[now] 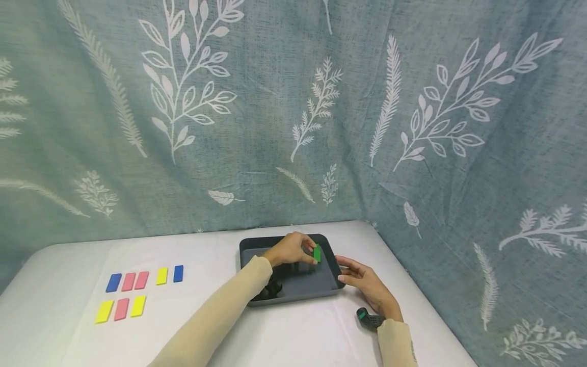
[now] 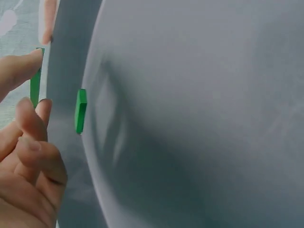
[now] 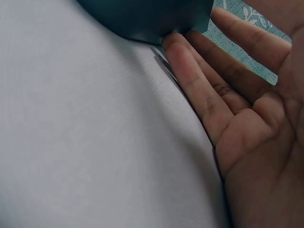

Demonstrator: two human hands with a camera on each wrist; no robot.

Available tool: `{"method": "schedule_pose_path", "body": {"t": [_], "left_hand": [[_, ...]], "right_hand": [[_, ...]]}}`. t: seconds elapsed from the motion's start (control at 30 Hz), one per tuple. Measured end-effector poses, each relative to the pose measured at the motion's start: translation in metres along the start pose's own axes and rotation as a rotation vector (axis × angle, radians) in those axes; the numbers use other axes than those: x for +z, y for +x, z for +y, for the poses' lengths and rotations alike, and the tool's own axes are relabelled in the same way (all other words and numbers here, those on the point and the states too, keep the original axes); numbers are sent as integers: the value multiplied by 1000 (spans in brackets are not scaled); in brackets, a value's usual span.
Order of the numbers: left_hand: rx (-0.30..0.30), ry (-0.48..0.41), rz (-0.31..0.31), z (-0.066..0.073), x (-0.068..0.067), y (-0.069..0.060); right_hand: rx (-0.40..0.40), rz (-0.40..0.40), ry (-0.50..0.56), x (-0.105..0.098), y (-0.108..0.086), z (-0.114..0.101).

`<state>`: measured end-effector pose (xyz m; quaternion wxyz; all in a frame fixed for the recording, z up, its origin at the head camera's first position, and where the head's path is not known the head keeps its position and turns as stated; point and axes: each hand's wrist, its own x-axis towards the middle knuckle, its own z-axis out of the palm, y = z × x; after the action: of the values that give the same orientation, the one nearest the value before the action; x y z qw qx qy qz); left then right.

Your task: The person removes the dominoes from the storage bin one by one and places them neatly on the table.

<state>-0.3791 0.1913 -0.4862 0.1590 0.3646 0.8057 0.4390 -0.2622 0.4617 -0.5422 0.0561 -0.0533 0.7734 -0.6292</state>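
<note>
In the head view, my left hand reaches over the dark grey tray. Its thumb and fingertips pinch a small flat green block near the tray's right side. The left wrist view shows this held block upright between thumb and finger. There, a second green shape appears by the tray's inner wall; whether it is another block or a reflection, I cannot tell. My right hand, fingers extended, touches the tray's outside at the right. In the right wrist view, its fingertips meet the tray's corner.
On the white table at left lie several flat blocks, among them a blue block, a pink block, a yellow block and a smaller blue block. A patterned curtain hangs behind and along the right.
</note>
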Motion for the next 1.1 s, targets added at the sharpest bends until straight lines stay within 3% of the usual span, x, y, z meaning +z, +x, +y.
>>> {"method": "schedule_pose_path", "body": {"t": [0.47, 1.1], "left_hand": [[61, -77, 29, 8, -30, -29], [92, -15, 48, 2, -59, -76]], "right_hand": [[26, 19, -14, 6, 2, -1], [1, -6, -24, 1, 5, 0]]}}
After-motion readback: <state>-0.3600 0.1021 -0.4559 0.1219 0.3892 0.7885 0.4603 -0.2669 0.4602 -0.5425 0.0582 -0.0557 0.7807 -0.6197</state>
